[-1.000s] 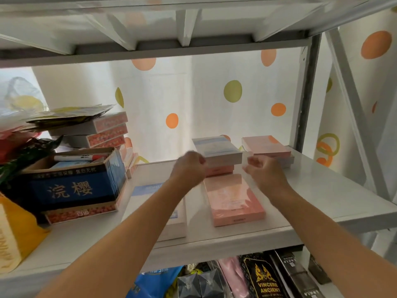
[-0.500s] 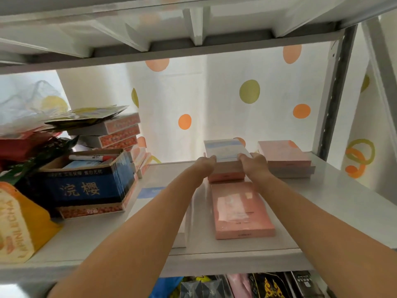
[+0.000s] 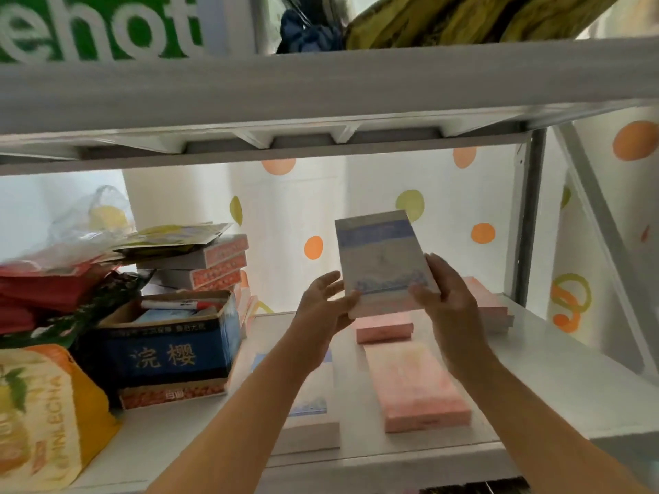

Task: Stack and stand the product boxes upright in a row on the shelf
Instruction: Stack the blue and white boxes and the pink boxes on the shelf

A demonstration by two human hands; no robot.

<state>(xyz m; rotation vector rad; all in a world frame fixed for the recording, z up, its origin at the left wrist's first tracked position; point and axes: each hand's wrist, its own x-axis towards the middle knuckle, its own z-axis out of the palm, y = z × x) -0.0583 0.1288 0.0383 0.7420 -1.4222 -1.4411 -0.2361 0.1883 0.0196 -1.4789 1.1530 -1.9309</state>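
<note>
A white-and-blue product box is tilted up on end above the white shelf. My right hand grips its lower right corner, thumb across the front. My left hand touches its lower left edge with straight fingers. Below it a small pink box lies flat, and a longer pink box lies flat nearer the front. Another white-and-blue box lies flat under my left forearm. A low stack of pink boxes sits behind my right hand, partly hidden.
At the left stand a dark blue open carton, a stack of orange-patterned boxes, red packets and a yellow bag. The upper shelf board hangs close overhead. A grey upright post bounds the right side.
The white-and-blue box has left the pink box it lay on and now tilts upright in both hands. The view has shifted upward, showing the shelf above.
</note>
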